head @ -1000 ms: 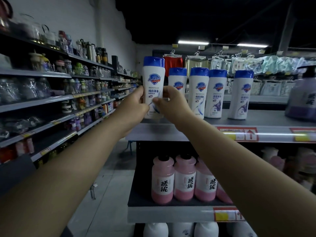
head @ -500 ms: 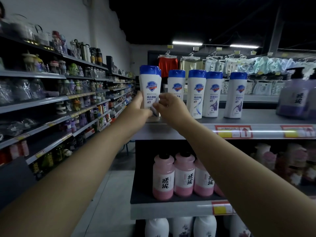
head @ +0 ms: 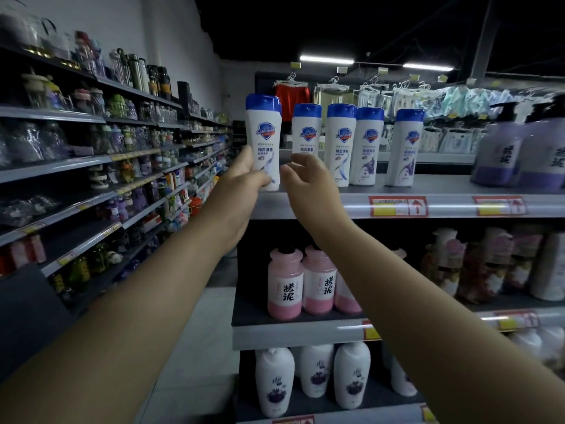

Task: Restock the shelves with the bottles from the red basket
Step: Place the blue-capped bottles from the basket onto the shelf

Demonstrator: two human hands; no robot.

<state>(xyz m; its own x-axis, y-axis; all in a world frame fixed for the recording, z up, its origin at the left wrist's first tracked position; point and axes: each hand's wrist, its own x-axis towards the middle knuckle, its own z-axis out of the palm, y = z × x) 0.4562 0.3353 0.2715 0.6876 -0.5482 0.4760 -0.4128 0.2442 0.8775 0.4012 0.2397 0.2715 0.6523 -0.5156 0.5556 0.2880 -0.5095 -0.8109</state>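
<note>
**Setting a soap bottle at the end of the top shelf**

The left hand (head: 244, 179) holds a white bottle with a blue cap (head: 264, 133). Its thumb and fingers are wrapped round the low part of the bottle. The bottle stands straight up at the left front corner of the top shelf (head: 443, 191). Its bottom is right down at the shelf, but the hand hides part of it, so I cannot tell if it rests there.

The right hand (head: 305, 179) is just beside the bottle, on its right side. Its fingers are softly bent and hold nothing. The tips come very near the bottle, and I cannot tell if one touches it.

Four more white bottles with blue caps (head: 341, 142) stand in a row on the same shelf, to the right of the held one and a bit further back. Big purple pump bottles (head: 501, 157) stand near the right end of that shelf. A red and yellow price tag (head: 397, 206) sits on the shelf's front edge.

On the shelf below stand pink bottles with black caps (head: 286, 286). Below those are round white bottles with purple flowers (head: 275, 381).

On the left, long shelves (head: 76, 166) full of cups and drink bottles run down the aisle. Clothes on hangers (head: 290, 96) hang at the back, under two long lights (head: 327, 59).
</note>
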